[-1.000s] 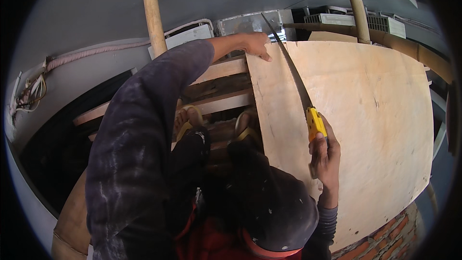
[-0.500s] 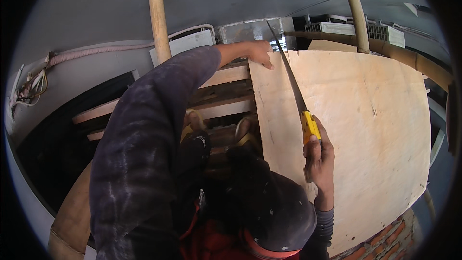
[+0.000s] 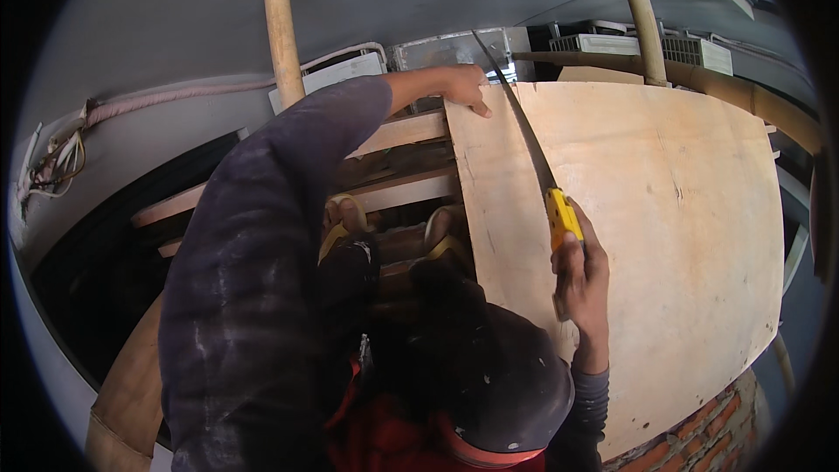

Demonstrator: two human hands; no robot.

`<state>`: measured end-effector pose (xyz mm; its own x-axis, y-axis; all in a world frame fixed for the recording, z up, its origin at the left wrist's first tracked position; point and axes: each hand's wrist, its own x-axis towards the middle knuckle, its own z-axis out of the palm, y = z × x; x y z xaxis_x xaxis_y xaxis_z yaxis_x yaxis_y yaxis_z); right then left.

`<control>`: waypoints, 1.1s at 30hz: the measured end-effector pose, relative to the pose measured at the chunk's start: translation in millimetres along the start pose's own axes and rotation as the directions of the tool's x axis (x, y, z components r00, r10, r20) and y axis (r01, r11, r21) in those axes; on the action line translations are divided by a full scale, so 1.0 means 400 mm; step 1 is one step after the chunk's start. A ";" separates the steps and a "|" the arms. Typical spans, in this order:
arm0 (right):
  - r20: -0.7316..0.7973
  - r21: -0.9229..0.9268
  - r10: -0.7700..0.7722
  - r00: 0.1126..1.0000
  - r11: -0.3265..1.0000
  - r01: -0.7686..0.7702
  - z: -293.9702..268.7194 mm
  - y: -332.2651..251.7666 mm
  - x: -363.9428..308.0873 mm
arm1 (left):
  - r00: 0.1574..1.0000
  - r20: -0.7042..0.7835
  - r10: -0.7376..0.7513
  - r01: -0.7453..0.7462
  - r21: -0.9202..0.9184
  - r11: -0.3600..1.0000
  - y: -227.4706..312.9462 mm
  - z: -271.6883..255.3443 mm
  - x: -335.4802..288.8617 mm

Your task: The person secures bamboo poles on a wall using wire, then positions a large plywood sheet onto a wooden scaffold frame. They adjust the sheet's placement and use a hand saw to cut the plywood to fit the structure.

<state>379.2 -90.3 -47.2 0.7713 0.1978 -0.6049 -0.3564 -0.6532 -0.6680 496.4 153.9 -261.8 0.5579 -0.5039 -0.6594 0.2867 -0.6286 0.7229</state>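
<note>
A hand saw [image 3: 525,132] with a long dark blade and a yellow handle [image 3: 563,216] lies slantwise across a pale plywood sheet [image 3: 655,236]. My right hand [image 3: 584,275] is closed round the handle. The blade follows a line near the sheet's left side, its tip sticking out past the far edge. To the left of the blade, my left hand [image 3: 469,89] grips the sheet's far left corner, thumb on top; the fingers beneath are partly hidden.
Wooden beams [image 3: 406,190] run left of the sheet, with my sandalled feet [image 3: 350,214] among them. Bamboo poles [image 3: 281,35] stand upright at the far side. Exposed wires [image 3: 65,157] hang at left, and brickwork [image 3: 690,433] shows at lower right.
My right hand and the saw have moved slightly away from me, up in the view. The left hand keeps its hold on the corner. The whole view has shifted a little.
</note>
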 end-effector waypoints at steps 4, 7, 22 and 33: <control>0.005 -0.019 0.006 1.000 1.000 -0.006 0.043 0.001 0.075 | 1.000 0.001 0.020 -0.020 0.010 1.000 -0.004 0.007 0.000; 0.016 -0.018 0.003 1.000 1.000 -0.003 0.014 -0.014 0.051 | 0.999 -0.027 0.031 -0.030 0.042 0.999 -0.021 0.002 0.015; 0.009 0.003 0.050 0.999 0.999 -0.050 -0.001 -0.023 -0.036 | 0.999 -0.043 0.024 -0.022 0.043 0.999 -0.012 0.013 0.000; 0.025 -0.030 0.006 1.000 1.000 -0.005 0.019 -0.018 0.045 | 0.998 -0.068 0.017 -0.014 0.043 0.999 -0.025 0.005 0.001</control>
<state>391.5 -76.4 -56.7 0.7558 0.2121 -0.6195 -0.3445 -0.6757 -0.6517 492.2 158.9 -269.6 0.6143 -0.4733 -0.6313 0.2447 -0.6464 0.7227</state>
